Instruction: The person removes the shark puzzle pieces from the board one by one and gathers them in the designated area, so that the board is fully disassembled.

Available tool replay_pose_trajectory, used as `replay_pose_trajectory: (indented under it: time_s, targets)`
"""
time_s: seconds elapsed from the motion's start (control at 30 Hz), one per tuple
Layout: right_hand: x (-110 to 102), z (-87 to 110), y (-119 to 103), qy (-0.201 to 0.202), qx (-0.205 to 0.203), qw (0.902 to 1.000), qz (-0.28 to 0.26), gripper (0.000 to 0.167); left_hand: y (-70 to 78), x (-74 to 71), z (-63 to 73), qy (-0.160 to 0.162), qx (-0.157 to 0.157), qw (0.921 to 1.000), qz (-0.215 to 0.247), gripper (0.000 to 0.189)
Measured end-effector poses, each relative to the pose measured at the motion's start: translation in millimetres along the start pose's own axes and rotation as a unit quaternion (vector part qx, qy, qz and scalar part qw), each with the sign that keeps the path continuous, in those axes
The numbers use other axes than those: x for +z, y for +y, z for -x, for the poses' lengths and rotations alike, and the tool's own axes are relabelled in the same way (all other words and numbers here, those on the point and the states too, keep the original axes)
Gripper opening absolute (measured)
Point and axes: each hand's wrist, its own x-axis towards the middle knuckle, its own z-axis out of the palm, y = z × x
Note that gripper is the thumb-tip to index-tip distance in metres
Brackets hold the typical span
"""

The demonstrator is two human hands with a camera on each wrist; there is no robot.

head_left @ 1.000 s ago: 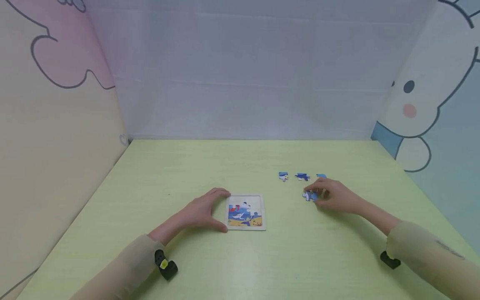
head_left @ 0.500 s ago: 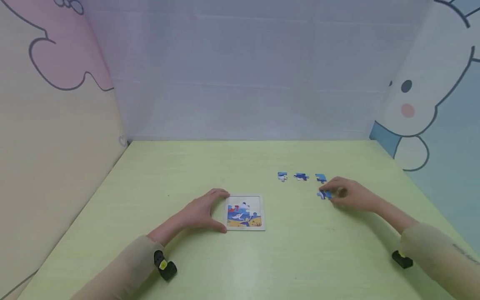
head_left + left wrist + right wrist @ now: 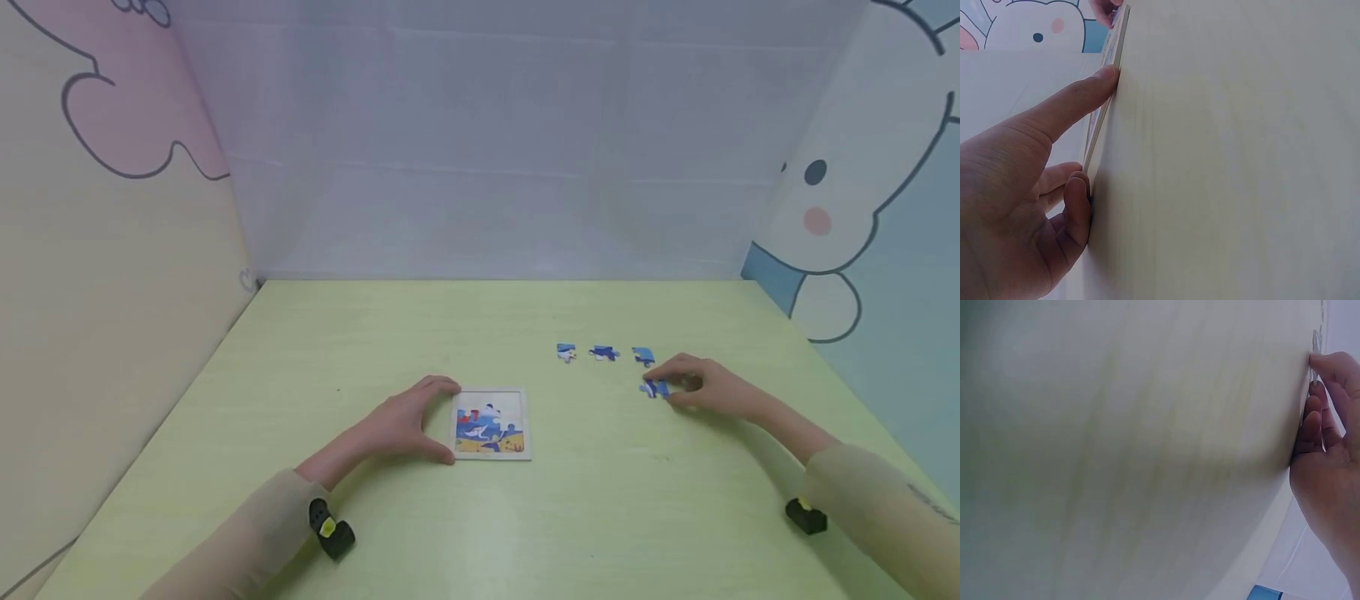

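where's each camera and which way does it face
Head: worn on the head, facing forward and down over the table; left hand, right hand and sleeves show.
Left wrist: worn there, facing the puzzle frame nearly edge-on; left hand and part of right show.
Right wrist: worn there, facing along the table; right hand shows.
Head and left wrist share the puzzle frame.

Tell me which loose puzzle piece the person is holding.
The front piece, pinched in the right hand; the other three pieces lie untouched in a row farther back on the table.
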Motion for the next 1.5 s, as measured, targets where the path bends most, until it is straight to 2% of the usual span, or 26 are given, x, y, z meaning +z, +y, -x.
replay_pose_trajectory:
  time_s: [0.33,0.63,1.17,1.5]
  targets:
    - [0.8,0.8,-3.1,-0.003,-0.015,0.9993,-0.035,0.035,-0.9,-0.9,-0.6,-0.001,0.0,1.0,-0.004,0.097]
    - [1.5,1.6,-5.6,0.007,-0.026,0.9991,-0.031,0.034,0.2,-2.1,-0.3,0.0,0.004,1.0,-0.002,0.097]
    - [0.6,0.8,-1.3,-0.006,0.002,0.9993,-0.036,0.036,-0.1,-0.9,-0.5,-0.001,-0.004,1.0,0.004,0.098]
    - [-0.2,0.1,-2.0,-0.006,0.004,0.9995,-0.03,0.037,0.9,-2.1,-0.5,-0.001,-0.002,1.0,0.008,0.097]
